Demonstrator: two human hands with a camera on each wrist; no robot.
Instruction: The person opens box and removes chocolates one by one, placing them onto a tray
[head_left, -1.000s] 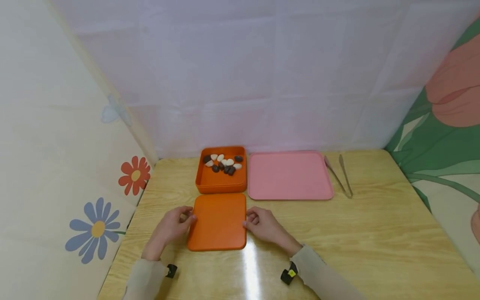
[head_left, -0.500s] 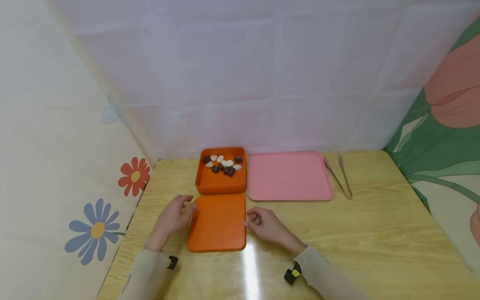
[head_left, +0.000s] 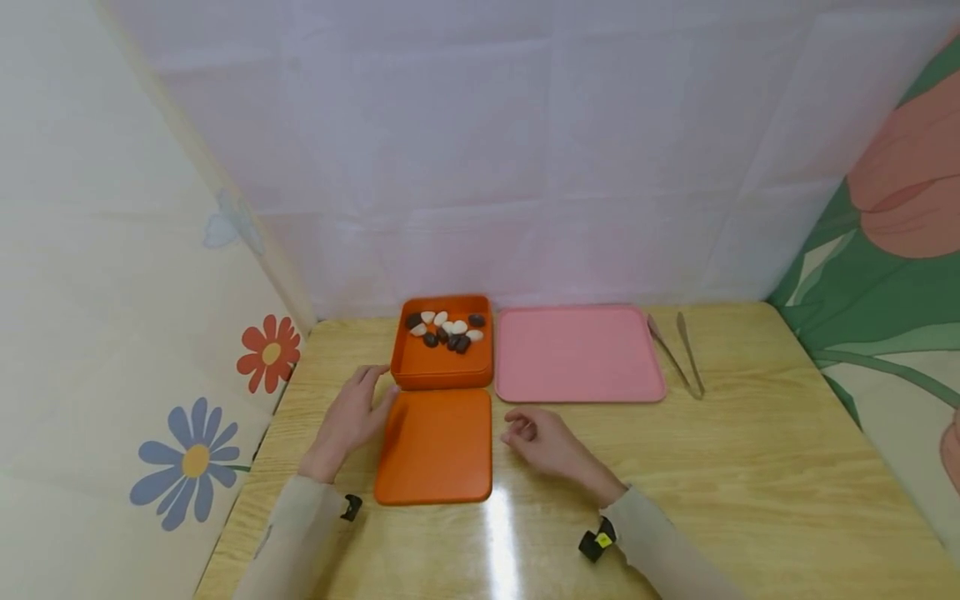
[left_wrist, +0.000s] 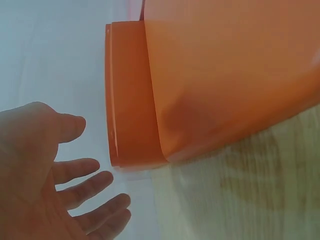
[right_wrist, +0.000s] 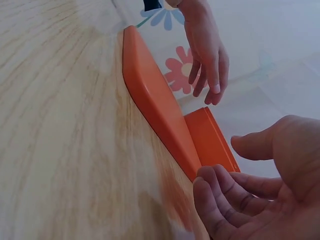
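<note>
Left hand (head_left: 347, 425): farther forward now, near-left of the orange box (head_left: 442, 381); fingers apart, touch unclear to us.
Right hand (head_left: 547, 444): farther off, fingers loosely curled.

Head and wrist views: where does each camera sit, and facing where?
Head: on the head, looking forward and down at the orange box and orange lid; left hand, right hand and sleeves show.
Left wrist: on that wrist, facing lid and box; only the left hand shows.
Right wrist: on that wrist, facing lid and box; both hands show.
Shared: both wrist views show the lid, box and left hand.
</note>
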